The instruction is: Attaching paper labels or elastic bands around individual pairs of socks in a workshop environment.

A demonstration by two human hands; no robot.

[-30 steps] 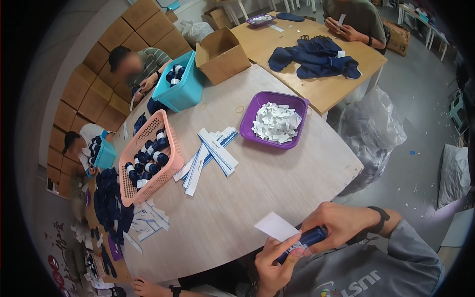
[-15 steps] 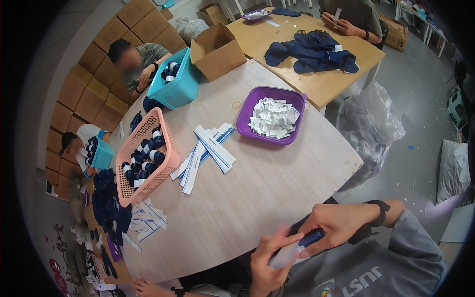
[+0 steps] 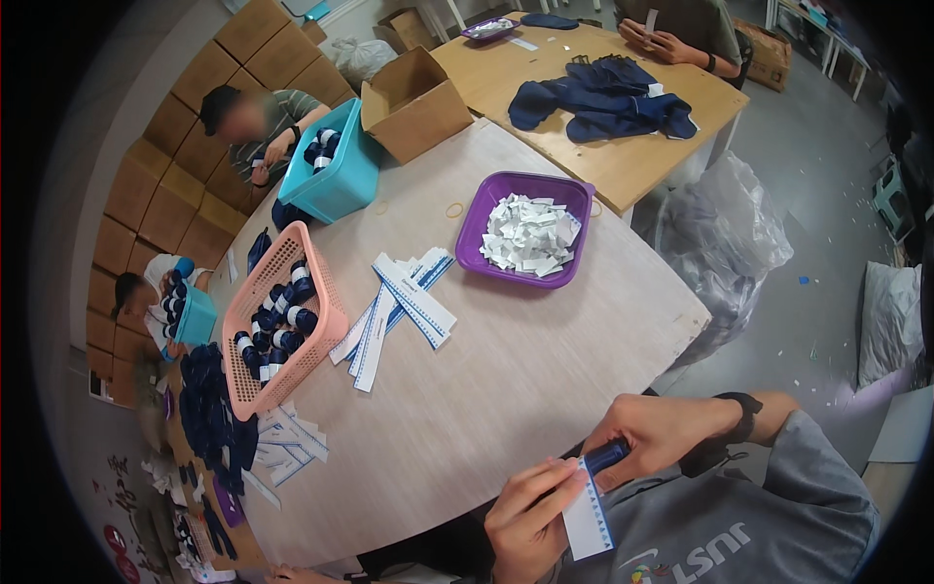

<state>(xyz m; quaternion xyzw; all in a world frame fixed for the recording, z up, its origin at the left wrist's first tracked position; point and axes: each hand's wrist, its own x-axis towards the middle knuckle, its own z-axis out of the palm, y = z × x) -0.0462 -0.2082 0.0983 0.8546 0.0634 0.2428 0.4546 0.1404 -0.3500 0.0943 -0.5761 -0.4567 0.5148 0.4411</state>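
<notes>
Close to my chest at the lower right, my right hand (image 3: 654, 436) grips a small dark blue roll (image 3: 607, 456). My left hand (image 3: 527, 514) pinches a white paper strip with a blue printed edge (image 3: 588, 514) that lies against the roll and hangs down from it. On the pale round table (image 3: 467, 409) lie loose white and blue strips (image 3: 399, 310), fanned out beside a pink basket (image 3: 255, 362) that holds several dark rolls with white bands. A purple tray (image 3: 475, 222) holds many small white paper slips.
A teal bin (image 3: 336, 185) and an open cardboard box (image 3: 413, 105) stand at the table's far side, where a person works. Dark blue cloth pieces (image 3: 209, 414) pile at the left edge. Another person sits at a wooden table (image 3: 593, 161) behind. A clear plastic bag (image 3: 725, 243) stands right.
The white strip has swung from above my left hand to hanging below the roll. My hands have shifted slightly toward my chest.
</notes>
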